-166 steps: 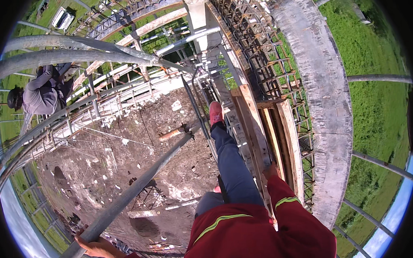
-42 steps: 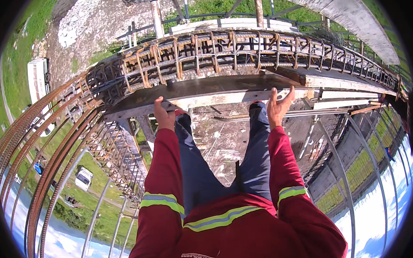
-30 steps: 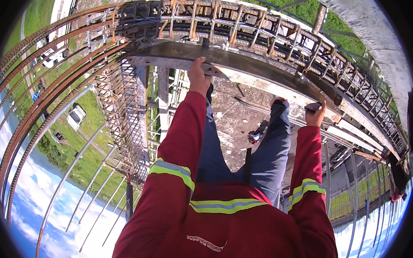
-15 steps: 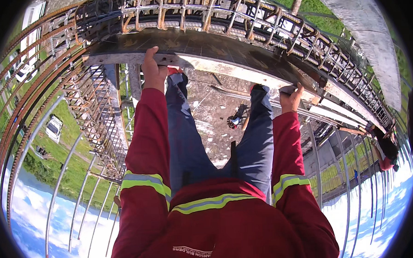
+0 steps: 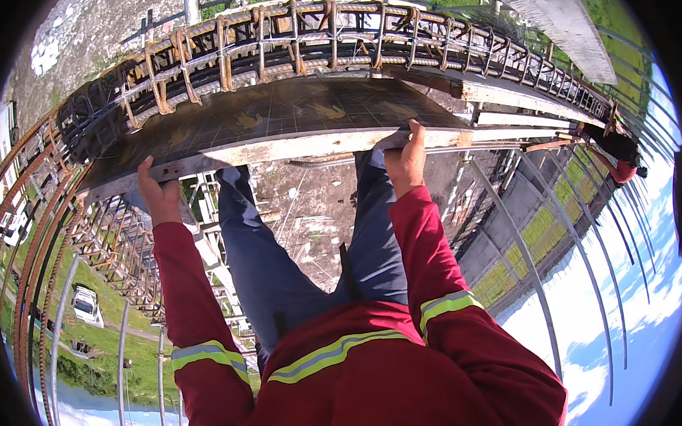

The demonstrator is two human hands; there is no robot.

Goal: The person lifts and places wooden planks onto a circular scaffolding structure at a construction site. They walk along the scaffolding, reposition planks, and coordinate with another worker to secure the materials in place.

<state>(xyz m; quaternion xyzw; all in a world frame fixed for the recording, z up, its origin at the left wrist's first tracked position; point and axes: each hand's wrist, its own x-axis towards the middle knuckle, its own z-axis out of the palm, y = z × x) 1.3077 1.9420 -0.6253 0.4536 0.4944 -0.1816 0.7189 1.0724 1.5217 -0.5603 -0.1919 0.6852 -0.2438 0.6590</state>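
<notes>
A dark formwork panel (image 5: 276, 111) with pale printed marks lies across in front of me, its whitish timber edge (image 5: 285, 147) facing me. Near the left end of that edge, my left hand (image 5: 160, 194) grips it, thumb up on the top and fingers hidden beneath. My right hand (image 5: 407, 160) clasps the same edge toward its right end, thumb on top. The far side of the panel lies alongside a rusty rebar cage (image 5: 303, 43); whether the two touch I cannot tell.
Upright bars (image 5: 522, 262) stand at the right and left. Beyond the panel's right end run pale timbers (image 5: 530, 98). Another person (image 5: 618, 155) is at the far right. Rough ground (image 5: 311, 222) shows far below, between my legs. A second rebar cage (image 5: 117, 238) runs at the left.
The panel's dark face shows much wider now, and its near edge has swung out from the cage. Both hands keep their hold and appear farther left as the view has shifted.
</notes>
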